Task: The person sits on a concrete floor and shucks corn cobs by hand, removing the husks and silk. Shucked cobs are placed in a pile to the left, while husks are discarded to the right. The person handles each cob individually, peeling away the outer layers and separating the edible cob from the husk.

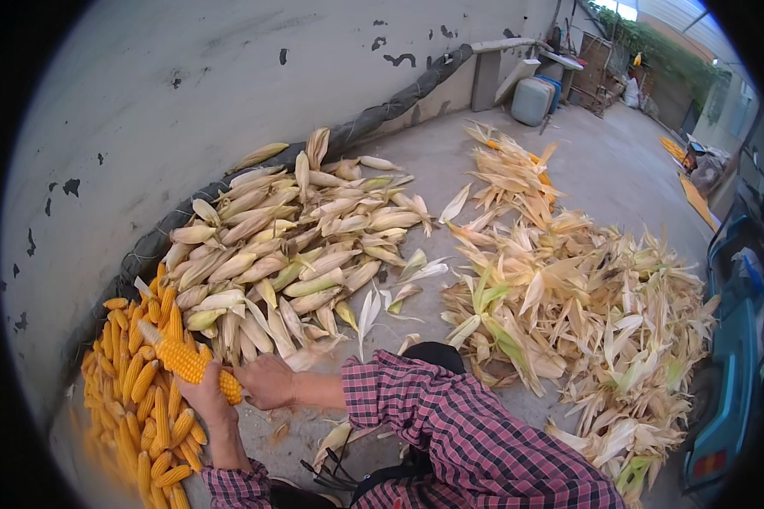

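My left hand is closed around the lower part of a bare yellow corn cob, its pale tip pointing up and left. Close by on the right, my right hand has its fingers curled near the cob's lower end; whether they grip husk there is hidden. Husked yellow cobs lie heaped at the left, under and beside the held cob. Beyond my hands, unhusked corn ears form a broad pile along the wall.
Loose dry husks cover the floor at the right. A teal vehicle stands at the right edge. A wrapped dark pipe runs along the wall. Plastic jugs stand farther back. Dark cables are by my lap.
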Tool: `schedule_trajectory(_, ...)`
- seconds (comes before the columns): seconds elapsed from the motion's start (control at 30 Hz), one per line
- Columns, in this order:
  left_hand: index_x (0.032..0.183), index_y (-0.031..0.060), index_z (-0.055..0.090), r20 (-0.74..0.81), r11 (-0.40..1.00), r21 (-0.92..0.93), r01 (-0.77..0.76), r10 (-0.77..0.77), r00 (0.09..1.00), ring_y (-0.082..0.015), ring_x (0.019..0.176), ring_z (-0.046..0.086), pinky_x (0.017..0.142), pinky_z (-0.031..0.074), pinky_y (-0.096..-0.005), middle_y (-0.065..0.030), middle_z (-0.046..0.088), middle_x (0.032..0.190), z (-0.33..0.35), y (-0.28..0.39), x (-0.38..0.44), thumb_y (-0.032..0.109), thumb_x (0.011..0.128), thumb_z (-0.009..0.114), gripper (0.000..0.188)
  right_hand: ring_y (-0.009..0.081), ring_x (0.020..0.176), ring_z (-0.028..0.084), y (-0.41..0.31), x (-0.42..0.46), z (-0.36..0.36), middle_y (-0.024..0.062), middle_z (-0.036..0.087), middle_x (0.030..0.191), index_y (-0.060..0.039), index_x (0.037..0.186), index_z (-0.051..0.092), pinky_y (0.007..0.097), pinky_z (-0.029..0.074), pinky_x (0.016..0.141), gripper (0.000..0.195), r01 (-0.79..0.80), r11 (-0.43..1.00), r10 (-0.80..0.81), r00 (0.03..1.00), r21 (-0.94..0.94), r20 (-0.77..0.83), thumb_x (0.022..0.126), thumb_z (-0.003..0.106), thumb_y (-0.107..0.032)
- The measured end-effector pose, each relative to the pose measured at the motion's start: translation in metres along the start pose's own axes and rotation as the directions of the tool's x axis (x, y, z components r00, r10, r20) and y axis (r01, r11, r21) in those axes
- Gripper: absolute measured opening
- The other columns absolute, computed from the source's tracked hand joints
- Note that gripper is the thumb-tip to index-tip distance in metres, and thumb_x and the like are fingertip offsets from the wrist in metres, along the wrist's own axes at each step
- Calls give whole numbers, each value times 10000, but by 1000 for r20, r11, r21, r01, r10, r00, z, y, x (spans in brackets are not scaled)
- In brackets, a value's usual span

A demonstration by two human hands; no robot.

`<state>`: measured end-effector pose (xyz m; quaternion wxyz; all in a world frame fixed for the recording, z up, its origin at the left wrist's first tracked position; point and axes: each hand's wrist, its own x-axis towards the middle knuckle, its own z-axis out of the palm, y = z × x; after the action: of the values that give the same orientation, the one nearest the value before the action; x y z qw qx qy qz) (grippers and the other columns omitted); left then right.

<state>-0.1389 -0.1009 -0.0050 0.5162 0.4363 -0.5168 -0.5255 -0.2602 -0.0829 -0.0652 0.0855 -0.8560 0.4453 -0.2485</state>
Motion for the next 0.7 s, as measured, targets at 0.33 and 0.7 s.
schedule_trajectory(0.33,960,75,430,-119,498,-485,719,-852,510,-239,580,560,524,512,-398,-100,539,751,-112,-90,-21,119,728,645,319,249,1033,505,168,-183,18,86,615,963,-99,1010,614,574,228,923,505,-130,589,724,522,-797,451,590,733,-355)
schedule_trajectory(0.7,1106,12,425,-242,768,-640,19,-225,944,-238,885,568,760,485,-319,-165,560,985,-158,33,-7,224,867,494,327,298,860,591,185,-51,123,158,619,916,-9,966,593,361,461,755,375,-682,732,644,693,1,324,723,630,-292)
